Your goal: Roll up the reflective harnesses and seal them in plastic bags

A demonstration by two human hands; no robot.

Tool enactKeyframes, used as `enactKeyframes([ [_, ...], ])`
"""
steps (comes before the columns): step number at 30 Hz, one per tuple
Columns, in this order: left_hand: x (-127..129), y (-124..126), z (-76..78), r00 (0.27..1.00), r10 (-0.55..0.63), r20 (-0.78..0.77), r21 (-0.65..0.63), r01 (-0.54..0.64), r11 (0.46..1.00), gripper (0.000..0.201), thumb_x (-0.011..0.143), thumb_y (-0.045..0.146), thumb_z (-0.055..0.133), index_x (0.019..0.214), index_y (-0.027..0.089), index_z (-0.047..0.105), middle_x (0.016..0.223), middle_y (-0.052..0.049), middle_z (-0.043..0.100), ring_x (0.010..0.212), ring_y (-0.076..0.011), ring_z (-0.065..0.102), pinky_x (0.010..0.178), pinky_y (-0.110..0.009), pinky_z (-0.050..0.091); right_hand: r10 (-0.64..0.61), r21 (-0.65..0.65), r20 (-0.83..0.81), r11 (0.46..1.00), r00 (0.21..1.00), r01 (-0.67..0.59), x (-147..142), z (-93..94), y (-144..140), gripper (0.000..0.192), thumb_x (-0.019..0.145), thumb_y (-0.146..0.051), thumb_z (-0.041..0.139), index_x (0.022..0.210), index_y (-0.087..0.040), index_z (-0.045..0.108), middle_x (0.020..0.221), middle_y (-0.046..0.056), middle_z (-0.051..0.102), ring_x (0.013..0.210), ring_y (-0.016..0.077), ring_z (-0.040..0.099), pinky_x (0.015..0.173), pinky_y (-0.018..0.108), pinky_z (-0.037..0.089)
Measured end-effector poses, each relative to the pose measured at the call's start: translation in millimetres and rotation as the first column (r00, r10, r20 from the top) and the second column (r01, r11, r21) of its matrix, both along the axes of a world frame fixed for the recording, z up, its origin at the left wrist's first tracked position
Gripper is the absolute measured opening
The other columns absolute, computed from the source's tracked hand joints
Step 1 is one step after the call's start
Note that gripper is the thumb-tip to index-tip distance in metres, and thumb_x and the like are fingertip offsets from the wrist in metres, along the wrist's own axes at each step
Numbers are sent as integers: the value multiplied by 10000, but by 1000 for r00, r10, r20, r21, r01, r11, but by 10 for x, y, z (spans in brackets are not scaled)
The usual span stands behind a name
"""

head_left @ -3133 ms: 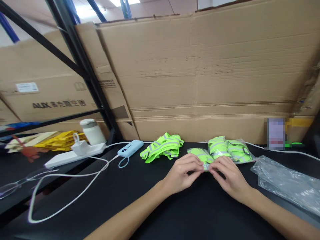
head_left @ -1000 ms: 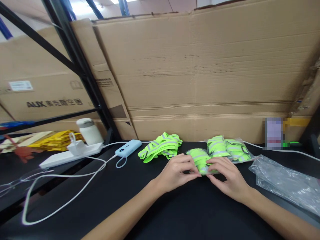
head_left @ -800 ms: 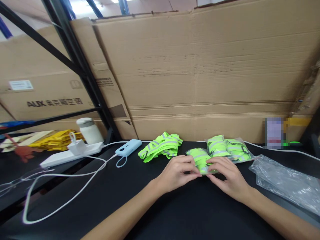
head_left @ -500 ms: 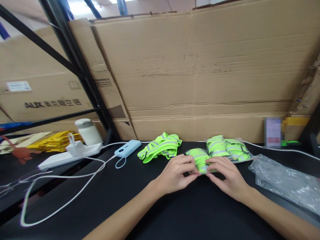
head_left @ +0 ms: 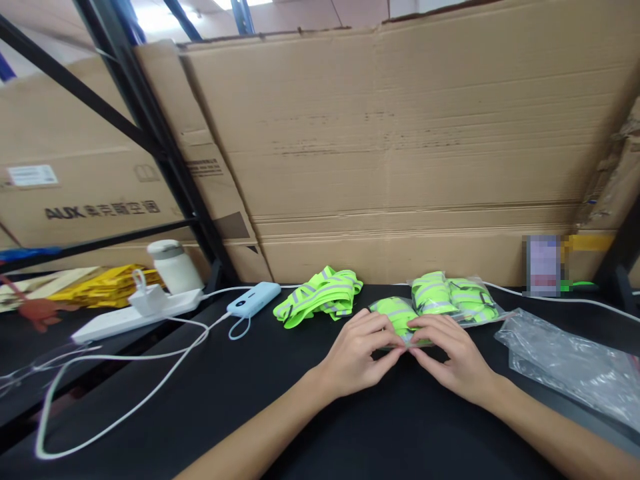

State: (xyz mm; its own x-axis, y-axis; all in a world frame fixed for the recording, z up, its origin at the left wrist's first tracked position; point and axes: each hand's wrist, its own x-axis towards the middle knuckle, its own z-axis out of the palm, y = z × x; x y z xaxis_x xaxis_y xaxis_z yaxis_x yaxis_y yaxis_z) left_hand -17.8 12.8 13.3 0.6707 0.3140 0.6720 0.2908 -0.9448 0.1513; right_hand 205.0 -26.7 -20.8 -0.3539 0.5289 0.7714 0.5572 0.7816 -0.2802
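We pinch the near edge of the bagged vest (head_left: 397, 313) between our left hand (head_left: 357, 353) and right hand (head_left: 450, 357); it lies just ahead, equally close to both.

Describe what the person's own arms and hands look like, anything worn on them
Both forearms are bare as far as the picture shows: no sleeves come into view. The left hand and the right hand wear no gloves, and no rings, watch or wristband can be seen. The fingernails look short and unpainted. No markings or tattoos are visible on either arm.
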Motion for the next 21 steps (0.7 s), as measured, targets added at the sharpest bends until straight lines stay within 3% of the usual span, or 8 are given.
enactKeyframes([
  [16, -54, 31, 59, 998, 56, -14, 59, -55, 997, 120, 977, 186, 565, 900, 178, 656, 803, -33, 650, 723, -164, 545, 675, -319, 350, -60, 16, -21, 998, 998, 60, 49, 0, 20, 68, 958, -179, 602, 992, -229, 633, 1120, 92, 689, 1037, 247, 665, 890, 415, 530],
  [21, -44, 15, 70, 995, 98, -34, 73, -95, 993, 141, 984, 189, 541, 890, 180, 646, 819, -40, 654, 747, -178, 535, 704, -327, 373, -53, 6, -9, 999, 999, 53, 68, -1, 31, 92, 985, -169, 567, 981, -228, 637, 1013, 76, 683, 951, 229, 664, 829, 384, 525],
])
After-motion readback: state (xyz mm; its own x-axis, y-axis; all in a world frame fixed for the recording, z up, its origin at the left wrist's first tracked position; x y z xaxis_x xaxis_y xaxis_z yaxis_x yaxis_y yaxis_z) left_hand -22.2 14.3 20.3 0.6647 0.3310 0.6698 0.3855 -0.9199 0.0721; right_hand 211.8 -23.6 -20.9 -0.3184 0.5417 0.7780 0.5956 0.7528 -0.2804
